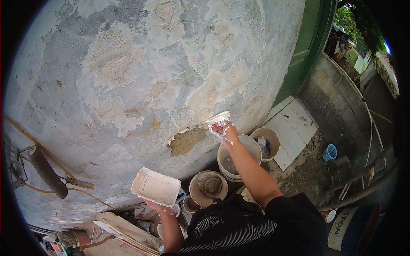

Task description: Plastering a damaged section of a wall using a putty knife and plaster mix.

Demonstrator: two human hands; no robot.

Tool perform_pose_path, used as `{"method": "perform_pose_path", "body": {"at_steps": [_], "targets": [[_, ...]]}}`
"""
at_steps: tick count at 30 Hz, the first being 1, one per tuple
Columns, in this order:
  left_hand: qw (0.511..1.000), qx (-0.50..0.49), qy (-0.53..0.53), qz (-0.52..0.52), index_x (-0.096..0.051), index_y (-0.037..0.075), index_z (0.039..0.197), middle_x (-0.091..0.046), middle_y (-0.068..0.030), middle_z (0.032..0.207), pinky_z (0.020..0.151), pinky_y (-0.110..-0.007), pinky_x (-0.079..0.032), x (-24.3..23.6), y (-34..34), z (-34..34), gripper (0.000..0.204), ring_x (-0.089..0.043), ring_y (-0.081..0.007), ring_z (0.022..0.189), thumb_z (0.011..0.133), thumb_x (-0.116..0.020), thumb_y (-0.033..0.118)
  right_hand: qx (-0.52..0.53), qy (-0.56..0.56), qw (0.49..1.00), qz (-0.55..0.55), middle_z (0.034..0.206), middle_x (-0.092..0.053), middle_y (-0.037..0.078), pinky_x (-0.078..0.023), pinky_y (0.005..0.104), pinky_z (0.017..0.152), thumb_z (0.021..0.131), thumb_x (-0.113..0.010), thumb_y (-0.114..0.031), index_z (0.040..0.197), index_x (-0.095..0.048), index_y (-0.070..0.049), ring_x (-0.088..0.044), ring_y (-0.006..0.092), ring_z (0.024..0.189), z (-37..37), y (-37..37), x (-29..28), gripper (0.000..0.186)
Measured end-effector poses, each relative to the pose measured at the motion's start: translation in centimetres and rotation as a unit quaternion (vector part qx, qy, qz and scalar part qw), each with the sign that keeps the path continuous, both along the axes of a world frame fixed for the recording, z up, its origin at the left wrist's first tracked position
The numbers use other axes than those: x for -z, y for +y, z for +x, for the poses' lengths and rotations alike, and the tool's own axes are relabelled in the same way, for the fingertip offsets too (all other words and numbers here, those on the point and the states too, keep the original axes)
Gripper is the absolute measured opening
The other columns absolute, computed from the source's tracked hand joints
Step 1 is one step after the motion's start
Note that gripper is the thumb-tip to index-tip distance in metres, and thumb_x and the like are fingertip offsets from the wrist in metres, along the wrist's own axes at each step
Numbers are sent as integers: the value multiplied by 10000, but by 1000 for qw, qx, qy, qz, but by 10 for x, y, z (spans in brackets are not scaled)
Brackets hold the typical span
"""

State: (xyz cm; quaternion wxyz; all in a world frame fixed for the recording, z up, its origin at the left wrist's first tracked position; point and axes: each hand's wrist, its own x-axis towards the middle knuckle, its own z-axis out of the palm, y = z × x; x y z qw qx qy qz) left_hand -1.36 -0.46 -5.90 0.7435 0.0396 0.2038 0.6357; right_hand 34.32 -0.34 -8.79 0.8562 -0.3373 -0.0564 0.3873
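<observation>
My left hand [159,208] is closed under a pale rectangular tray [176,192] and holds it up beside the wall. Light putty lies inside this tray. Higher up and to the right, my right hand [229,133] grips a putty knife [219,117] with a red handle. Its putty-covered blade is against the patchy plastered wall [171,77]. White putty is smeared over the fingers of that hand. Just left of the blade, a hollow [187,141] in the plaster shows rough brown material.
Several buckets stand below, among them a large pale bucket [250,147] and one coated in dried putty [203,181]. A paint roller [47,170] hangs at left. Boards [121,232] lean low down. A green door [301,59], blue basket [329,152] and drum [354,228] are at right.
</observation>
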Motion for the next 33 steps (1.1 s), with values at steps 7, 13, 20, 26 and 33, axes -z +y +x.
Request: {"method": "perform_pose_path", "body": {"at_steps": [7,13,20,26,33], "targets": [[999,15,19,35,-416,156,1324,-468,-95,1312,940,-566,-390,12,0,-8,579,-481,-367,1151,897,-328,537,-24,32,995,-88,861,-594,186,-544,475,757,917,-397,-91,936,-477,13,-621,272,754,0,-16,29,133],[992,33,22,117,-421,157,1320,-470,-92,1311,939,-561,-394,18,3,-13,571,-488,-369,1141,899,-316,529,-6,39,995,-93,896,-598,220,-534,501,796,933,-374,-107,937,-467,22,-624,317,794,11,21,51,159],[991,40,28,125,-423,154,1317,-469,-89,1312,943,-559,-390,26,10,-15,559,-486,-370,1143,900,-342,518,-12,61,997,-45,959,-551,281,-506,497,870,938,-295,-97,1035,-397,95,-585,375,914,26,18,1,238],[990,48,27,130,-420,153,1319,-468,-89,1313,944,-561,-388,27,11,-8,557,-486,-370,1143,901,-348,514,-11,76,995,-59,941,-554,246,-509,487,872,902,-308,-73,1021,-432,101,-590,348,877,20,-11,-5,245],[989,51,28,133,-414,155,1324,-459,-90,1324,949,-566,-381,25,9,-7,567,-481,-369,1150,904,-327,526,-46,57,990,-118,906,-587,206,-539,444,794,900,-394,-74,931,-465,28,-616,303,819,4,5,26,129]]}}
